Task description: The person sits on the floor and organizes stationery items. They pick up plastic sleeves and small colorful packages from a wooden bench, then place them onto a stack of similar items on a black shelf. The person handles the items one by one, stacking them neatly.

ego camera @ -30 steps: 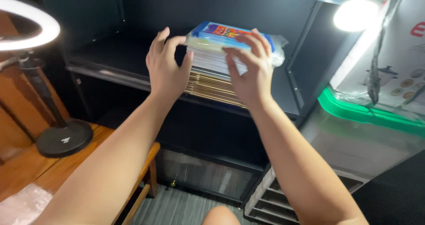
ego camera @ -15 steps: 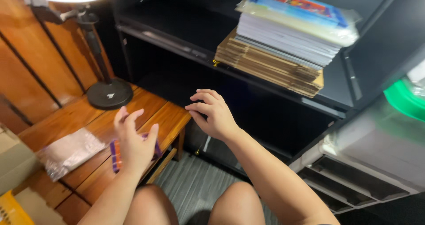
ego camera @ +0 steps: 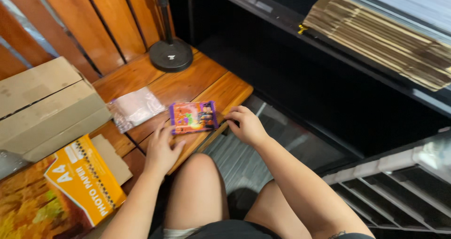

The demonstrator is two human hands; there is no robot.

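Here the purple packet lies between both hands' fingertips

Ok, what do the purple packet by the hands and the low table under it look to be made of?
The purple packet looks like glossy plastic film or coated paper: bright print, faint sheen, lying flat; which of the two is unclear. The table looks like varnished wooden planks: orange-brown grain, seams between boards. The left hand and right hand rest at the packet's edges.

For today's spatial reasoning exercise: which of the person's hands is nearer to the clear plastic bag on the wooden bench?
Left. The left hand lies just below and right of the clear plastic bag, beside the purple packet. The right hand is beyond the packet, at the bench edge.
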